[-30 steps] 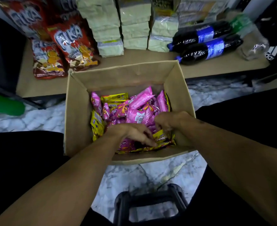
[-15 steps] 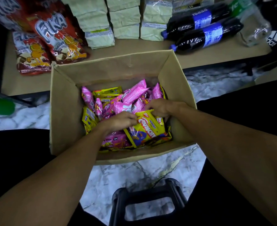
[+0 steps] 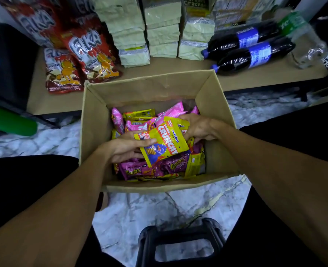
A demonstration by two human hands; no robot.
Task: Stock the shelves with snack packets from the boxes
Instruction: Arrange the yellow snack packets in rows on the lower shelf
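Note:
An open cardboard box (image 3: pixel 95 120) sits on the marble floor in front of me, filled with several pink and yellow snack packets (image 3: pixel 140 114). Both hands are inside it. My left hand (image 3: pixel 124 147) grips the left edge of a yellow "Crunchy" packet (image 3: pixel 165 143), thumb on top. My right hand (image 3: pixel 198 126) holds the same packet at its upper right corner. The packet is lifted and tilted above the pile. A low wooden shelf (image 3: pixel 178 68) runs behind the box.
On the shelf stand red Fika wafer bags (image 3: pixel 93 53), stacks of pale cracker packs (image 3: pixel 163 33) and two dark soda bottles (image 3: pixel 253 54) lying down. A green bottle (image 3: pixel 9 120) lies at the left. A black plastic stool (image 3: pixel 180 245) is below me.
Both hands pulled a yellow packet out of the pile and raised it higher in the box. My view shifted so the box now sits more to the right.

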